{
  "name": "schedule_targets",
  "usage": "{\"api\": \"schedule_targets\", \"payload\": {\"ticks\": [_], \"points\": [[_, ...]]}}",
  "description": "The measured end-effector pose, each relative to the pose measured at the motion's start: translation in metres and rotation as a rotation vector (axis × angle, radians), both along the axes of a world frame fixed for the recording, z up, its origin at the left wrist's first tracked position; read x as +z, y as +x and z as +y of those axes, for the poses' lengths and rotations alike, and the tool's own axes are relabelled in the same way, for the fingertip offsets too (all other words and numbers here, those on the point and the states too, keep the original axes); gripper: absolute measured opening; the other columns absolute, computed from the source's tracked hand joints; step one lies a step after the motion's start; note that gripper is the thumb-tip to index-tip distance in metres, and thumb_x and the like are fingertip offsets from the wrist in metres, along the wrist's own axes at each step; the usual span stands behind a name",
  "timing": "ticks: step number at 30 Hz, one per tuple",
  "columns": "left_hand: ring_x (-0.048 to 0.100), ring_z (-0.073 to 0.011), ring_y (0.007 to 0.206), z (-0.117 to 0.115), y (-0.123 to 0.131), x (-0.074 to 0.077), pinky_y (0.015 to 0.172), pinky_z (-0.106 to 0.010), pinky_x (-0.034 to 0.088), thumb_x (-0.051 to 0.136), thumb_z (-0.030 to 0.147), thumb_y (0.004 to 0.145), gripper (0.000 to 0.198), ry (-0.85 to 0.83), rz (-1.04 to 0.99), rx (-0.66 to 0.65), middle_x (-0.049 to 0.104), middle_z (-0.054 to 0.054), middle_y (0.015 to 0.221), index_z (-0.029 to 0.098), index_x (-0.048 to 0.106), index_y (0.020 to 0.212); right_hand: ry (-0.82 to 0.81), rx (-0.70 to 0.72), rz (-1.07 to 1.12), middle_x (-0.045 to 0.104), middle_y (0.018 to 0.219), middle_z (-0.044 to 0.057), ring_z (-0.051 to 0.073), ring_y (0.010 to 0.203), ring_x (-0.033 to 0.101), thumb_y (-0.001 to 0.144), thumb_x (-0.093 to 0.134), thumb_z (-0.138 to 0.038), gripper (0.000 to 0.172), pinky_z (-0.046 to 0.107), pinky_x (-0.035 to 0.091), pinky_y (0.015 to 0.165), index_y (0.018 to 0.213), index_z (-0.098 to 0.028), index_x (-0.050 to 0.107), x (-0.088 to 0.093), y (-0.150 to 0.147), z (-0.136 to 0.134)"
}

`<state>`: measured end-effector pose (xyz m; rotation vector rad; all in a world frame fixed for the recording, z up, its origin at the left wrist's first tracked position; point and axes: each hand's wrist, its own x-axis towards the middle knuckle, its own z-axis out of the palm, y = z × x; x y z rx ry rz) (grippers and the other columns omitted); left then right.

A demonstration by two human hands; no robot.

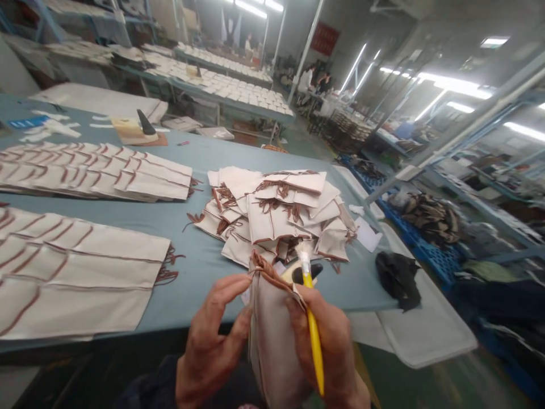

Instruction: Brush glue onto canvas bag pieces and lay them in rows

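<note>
My left hand (213, 338) pinches the top corner of a cream cloth pouch (272, 335) with brown trim, held upright at the table's near edge. My right hand (330, 346) grips the pouch's other side and also holds a yellow-handled brush (314, 335), bristles up. Just beyond lies a loose heap of similar cream pouches (276, 213) with brown cords on the blue-grey table (200, 165).
Overlapping rows of flat cream pouches (97, 170) fill the table's left side, with a nearer row (76, 272). A black cloth (398, 278) lies at the right edge. A white pad (426, 335) sits below it. Far tables, blue crates and people stand behind.
</note>
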<state>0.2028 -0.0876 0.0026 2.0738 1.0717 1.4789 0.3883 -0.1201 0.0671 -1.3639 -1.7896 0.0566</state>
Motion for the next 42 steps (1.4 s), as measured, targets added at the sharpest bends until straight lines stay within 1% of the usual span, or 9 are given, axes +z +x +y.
{"api": "schedule_targets", "payload": {"ticks": [5,9,15,22,26,30,33,37,42], "points": [[0.071,-0.0224,0.111,0.006,-0.024,0.011,0.101,-0.035,0.061,0.06,0.006,0.1,0.033,0.049,0.027,-0.137,0.074,-0.01,0.116,0.02,0.061,0.13,-0.034,0.02,-0.094,0.077,0.072,0.0,0.012,0.055,0.073,0.106,0.053,-0.019,0.014,0.017,0.056,0.057,0.107,-0.021,0.067,0.001,-0.041,-0.017],[0.069,-0.0218,0.104,0.002,-0.051,0.017,0.095,-0.034,0.061,0.059,0.003,0.097,0.034,0.047,0.051,-0.218,0.074,-0.009,0.11,0.02,0.062,0.126,0.015,-0.067,-0.072,0.075,0.07,0.001,0.014,0.053,0.072,0.107,0.051,-0.022,0.015,0.019,0.056,0.055,0.104,-0.02,0.065,-0.008,-0.073,-0.025],[0.069,-0.0219,0.103,0.009,-0.087,0.023,0.091,-0.034,0.059,0.058,0.005,0.09,0.034,-0.001,0.129,-0.335,0.072,-0.008,0.111,0.019,0.063,0.121,-0.071,-0.02,-0.026,0.076,0.074,0.001,0.014,0.058,0.073,0.109,0.051,-0.024,0.016,0.022,0.055,0.056,0.103,-0.021,0.065,-0.022,-0.098,-0.034],[0.067,-0.0175,0.085,0.005,-0.105,0.007,0.082,-0.029,0.056,0.057,0.002,0.098,0.019,0.045,0.245,-0.393,0.075,-0.003,0.093,0.021,0.059,0.1,-0.145,-0.17,0.073,0.078,0.078,0.002,0.015,0.061,0.076,0.107,0.051,-0.02,0.014,0.021,0.057,0.059,0.106,-0.02,0.066,-0.049,-0.133,-0.049],[0.071,-0.0216,0.093,-0.001,-0.119,-0.005,0.088,-0.035,0.055,0.051,0.005,0.099,0.019,-0.014,0.354,-0.486,0.08,-0.003,0.093,0.022,0.059,0.103,-0.285,-0.277,0.171,0.079,0.082,0.003,0.015,0.065,0.077,0.106,0.052,-0.023,0.015,0.021,0.059,0.061,0.107,-0.02,0.066,-0.07,-0.152,-0.067],[0.074,-0.0196,0.085,-0.001,-0.131,-0.006,0.094,-0.039,0.057,0.047,0.005,0.092,0.022,-0.203,0.419,-0.745,0.082,-0.003,0.097,0.024,0.057,0.093,-0.376,-0.254,0.272,0.082,0.1,0.007,0.016,0.073,0.079,0.103,0.061,-0.035,0.016,0.023,0.061,0.059,0.11,-0.021,0.065,-0.081,-0.15,-0.094],[0.072,-0.0211,0.079,-0.009,-0.131,0.003,0.087,-0.037,0.059,0.049,0.005,0.084,0.024,-0.329,0.437,-0.865,0.08,-0.004,0.093,0.026,0.059,0.088,-0.255,-0.257,0.265,0.082,0.112,0.013,0.021,0.082,0.081,0.103,0.061,-0.042,0.021,0.028,0.063,0.059,0.111,-0.022,0.062,-0.08,-0.137,-0.11],[0.066,-0.0211,0.073,-0.034,-0.114,0.02,0.072,-0.033,0.057,0.047,0.003,0.075,0.028,-0.399,0.441,-0.917,0.074,-0.002,0.083,0.027,0.057,0.086,-0.095,-0.08,0.359,0.084,0.104,0.007,0.023,0.092,0.081,0.108,0.047,-0.037,0.018,0.043,0.067,0.084,0.11,-0.027,0.061,-0.075,-0.117,-0.115],[0.064,-0.0208,0.073,-0.077,-0.086,0.032,0.071,-0.034,0.054,0.045,0.001,0.072,0.027,-0.328,0.475,-0.939,0.071,0.001,0.075,0.026,0.047,0.081,-0.064,0.09,0.355,0.069,0.065,-0.002,0.019,0.065,0.069,0.11,0.041,-0.046,0.031,0.037,0.057,0.072,0.094,-0.027,0.06,-0.088,-0.088,-0.131]]}}
